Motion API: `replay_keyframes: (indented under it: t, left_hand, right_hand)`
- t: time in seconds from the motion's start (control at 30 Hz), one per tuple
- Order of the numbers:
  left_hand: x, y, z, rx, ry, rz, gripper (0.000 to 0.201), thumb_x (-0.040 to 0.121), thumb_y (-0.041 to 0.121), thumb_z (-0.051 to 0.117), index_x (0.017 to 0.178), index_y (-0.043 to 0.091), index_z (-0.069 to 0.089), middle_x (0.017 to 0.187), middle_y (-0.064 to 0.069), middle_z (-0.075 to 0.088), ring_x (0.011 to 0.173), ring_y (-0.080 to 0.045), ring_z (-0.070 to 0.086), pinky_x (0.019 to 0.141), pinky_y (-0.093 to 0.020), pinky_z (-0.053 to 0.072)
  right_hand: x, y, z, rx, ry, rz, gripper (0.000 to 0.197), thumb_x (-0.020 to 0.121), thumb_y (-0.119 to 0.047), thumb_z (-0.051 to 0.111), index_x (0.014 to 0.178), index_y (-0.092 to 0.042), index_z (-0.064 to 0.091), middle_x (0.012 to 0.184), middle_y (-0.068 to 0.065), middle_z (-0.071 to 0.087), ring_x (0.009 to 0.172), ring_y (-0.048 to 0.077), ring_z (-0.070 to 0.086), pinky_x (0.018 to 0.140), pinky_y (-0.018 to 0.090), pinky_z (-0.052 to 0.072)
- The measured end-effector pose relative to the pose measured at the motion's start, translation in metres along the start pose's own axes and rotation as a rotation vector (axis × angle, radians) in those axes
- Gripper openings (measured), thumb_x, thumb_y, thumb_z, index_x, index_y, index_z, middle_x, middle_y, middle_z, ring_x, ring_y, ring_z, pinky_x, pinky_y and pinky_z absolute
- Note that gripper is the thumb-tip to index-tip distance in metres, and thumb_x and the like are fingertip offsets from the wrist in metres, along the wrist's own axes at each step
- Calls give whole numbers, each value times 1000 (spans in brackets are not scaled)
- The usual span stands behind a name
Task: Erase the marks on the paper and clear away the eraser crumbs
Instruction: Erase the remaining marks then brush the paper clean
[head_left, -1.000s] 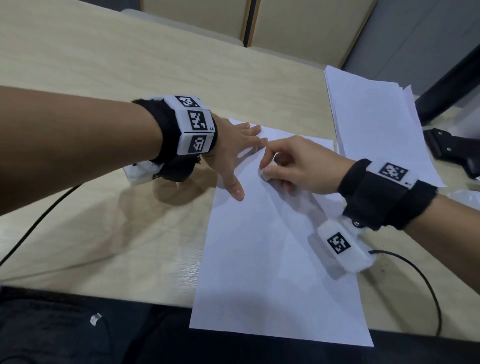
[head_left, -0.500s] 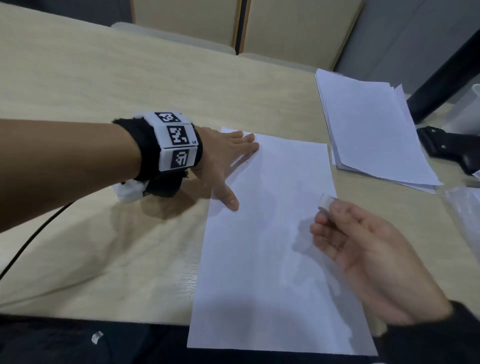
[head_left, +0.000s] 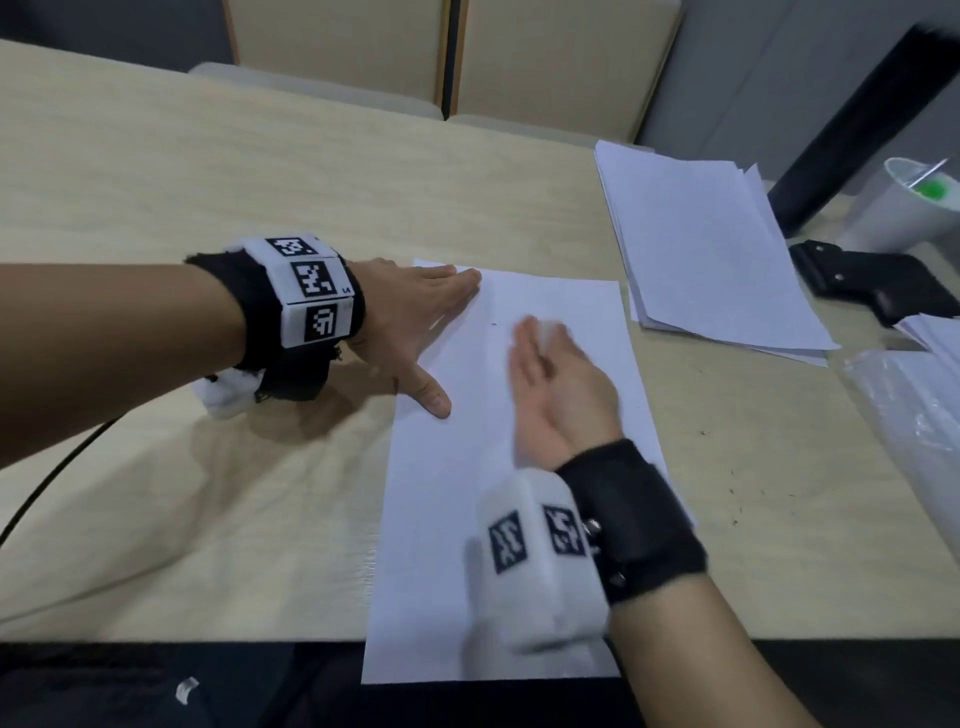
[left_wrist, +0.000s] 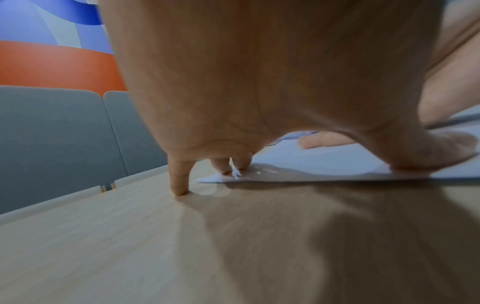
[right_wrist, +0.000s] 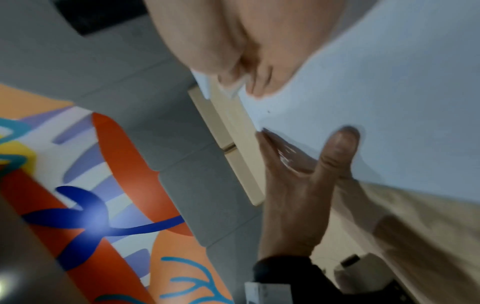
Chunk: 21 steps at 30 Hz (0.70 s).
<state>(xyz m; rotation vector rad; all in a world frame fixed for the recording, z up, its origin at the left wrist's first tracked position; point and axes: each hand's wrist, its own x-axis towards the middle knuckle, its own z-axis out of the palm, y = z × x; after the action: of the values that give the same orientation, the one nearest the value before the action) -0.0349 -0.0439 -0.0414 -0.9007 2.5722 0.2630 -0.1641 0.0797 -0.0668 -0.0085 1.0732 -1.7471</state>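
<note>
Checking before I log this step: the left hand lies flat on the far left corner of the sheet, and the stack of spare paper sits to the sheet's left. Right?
Not quite. The left hand does lie flat on the far left corner of the sheet, but the stack of spare paper sits to the sheet's right, as the head view shows.

Your right hand (right_wrist: 249, 51) filled the top of frame, blurred, over the paper (right_wrist: 389, 82); your left hand (right_wrist: 298, 185) pressed flat at centre right.
</note>
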Motion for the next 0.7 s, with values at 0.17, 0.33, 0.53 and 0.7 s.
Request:
replay_keyframes:
  t: [0.17, 0.33, 0.53, 0.7]
  left_hand:
    - [3, -3, 2, -6, -13, -7, 148, 33, 99, 50, 150, 30, -10, 163, 7, 6, 148, -21, 20, 115, -48, 27]
    - [1, 0, -1, -37, -31, -34, 156, 34, 98, 53, 150, 24, -20, 164, 7, -6, 148, -24, 20, 118, -46, 23]
    - [4, -1, 0, -46, -55, -13, 160, 30, 100, 45, 151, 18, -20, 164, 3, -7, 149, -23, 17, 118, -48, 21]
    - [6, -4, 3, -35, -71, -37, 154, 35, 98, 49, 149, 25, -24, 162, 7, -15, 151, -16, 2, 121, -49, 12]
  right_hand:
    - [-33, -30, -42, -127, 347, -403, 18, 102, -21, 47, 113, -12, 57, 114, 4, 66, 109, 13, 65, 97, 27, 50]
    - [-5, -7, 5, -59, -43, -149, 16, 103, -16, 44, 116, -8, 49, 123, 14, 62, 111, 23, 62, 105, 35, 43]
    - [32, 10, 26, 56, -143, 62, 28, 104, -13, 41, 126, 4, 48, 115, 19, 64, 116, 26, 63, 99, 34, 49]
    - [25, -35, -38, -41, 290, -496, 21, 100, -7, 46, 81, -15, 52, 84, 8, 57, 68, 13, 61, 67, 21, 50]
